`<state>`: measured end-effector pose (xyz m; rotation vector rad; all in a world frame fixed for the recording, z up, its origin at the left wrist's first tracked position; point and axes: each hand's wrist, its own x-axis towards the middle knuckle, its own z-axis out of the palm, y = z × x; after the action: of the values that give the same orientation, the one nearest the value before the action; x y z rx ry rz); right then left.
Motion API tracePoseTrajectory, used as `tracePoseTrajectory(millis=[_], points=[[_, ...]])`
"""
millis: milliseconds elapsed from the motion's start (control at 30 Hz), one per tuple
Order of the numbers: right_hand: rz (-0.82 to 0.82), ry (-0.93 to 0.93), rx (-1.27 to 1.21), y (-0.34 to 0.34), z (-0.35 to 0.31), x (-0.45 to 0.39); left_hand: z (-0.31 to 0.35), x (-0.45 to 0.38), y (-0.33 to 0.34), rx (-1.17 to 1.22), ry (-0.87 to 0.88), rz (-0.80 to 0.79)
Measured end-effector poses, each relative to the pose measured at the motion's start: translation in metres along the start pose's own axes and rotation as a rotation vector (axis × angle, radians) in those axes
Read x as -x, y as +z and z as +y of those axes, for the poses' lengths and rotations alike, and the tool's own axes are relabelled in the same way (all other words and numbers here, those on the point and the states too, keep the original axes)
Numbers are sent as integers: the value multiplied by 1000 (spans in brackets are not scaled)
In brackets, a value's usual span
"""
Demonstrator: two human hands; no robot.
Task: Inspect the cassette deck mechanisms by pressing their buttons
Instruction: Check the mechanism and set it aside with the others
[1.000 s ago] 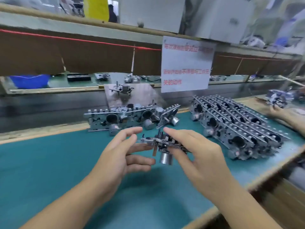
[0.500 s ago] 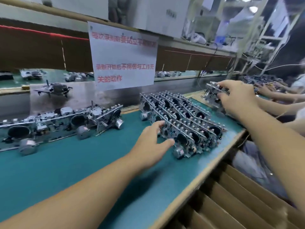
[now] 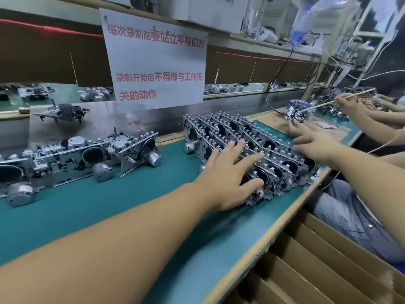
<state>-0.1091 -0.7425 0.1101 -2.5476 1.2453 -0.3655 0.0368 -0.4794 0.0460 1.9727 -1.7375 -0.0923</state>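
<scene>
1. Cardboard dividers (image 3: pixel 306 270) sit just below the near edge of the worktop (image 3: pixel 109 216); nothing to do there.
2. Your left hand (image 3: pixel 230 174) is spread wide, fingers straight, lying over the near end of the packed block of cassette deck mechanisms (image 3: pixel 252 148) at the right of the green mat. It holds nothing.
3. Your right hand (image 3: pixel 315 145) is loosely open over the far right corner of the same block, also holding nothing. Whether it touches metal I can't tell.
4. My read: you're picking the next unit. Lift one from the block's edge, not the middle; they're nested tight and the bracket tabs look likely to snag.
5. Support the frame with one hand and press each button squarely with the other.
6. The row of mechanisms (image 3: pixel 87 156) on the left is well apart; keep the two groups unmixed.
7. Beyond: a paper sign (image 3: pixel 157 62), and another person's hands (image 3: pixel 348 102) working with a stick.
</scene>
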Motion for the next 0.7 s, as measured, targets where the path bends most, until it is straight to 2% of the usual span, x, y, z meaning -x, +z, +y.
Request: tracePoseTrajectory(millis=[100, 167, 200, 300, 367, 433, 533, 600, 700], points=[[289, -39, 60, -8, -39, 18, -9, 23, -14, 63, -24, 105], [443, -233, 37, -3, -82, 39, -19, 46, -31, 104, -96, 161], [450, -361, 17, 4, -107, 52, -25, 61, -40, 109, -132, 189], [299, -711, -38, 41, -187, 92, -48, 115, -70, 99, -197, 301], [147, -856, -4, 74, -238, 107, -66, 159, -89, 83, -277, 343], [32, -887, 65, 107, -281, 112, -86, 202, -105, 75, -417, 398], [-52, -827, 235, 136, -314, 104, -117, 261, -117, 63, -707, 596], [-55, -824, 347, 147, -319, 98, -132, 289, -117, 64, -884, 669], [122, -891, 522, 150, -318, 99, -143, 302, -112, 97, -965, 689]])
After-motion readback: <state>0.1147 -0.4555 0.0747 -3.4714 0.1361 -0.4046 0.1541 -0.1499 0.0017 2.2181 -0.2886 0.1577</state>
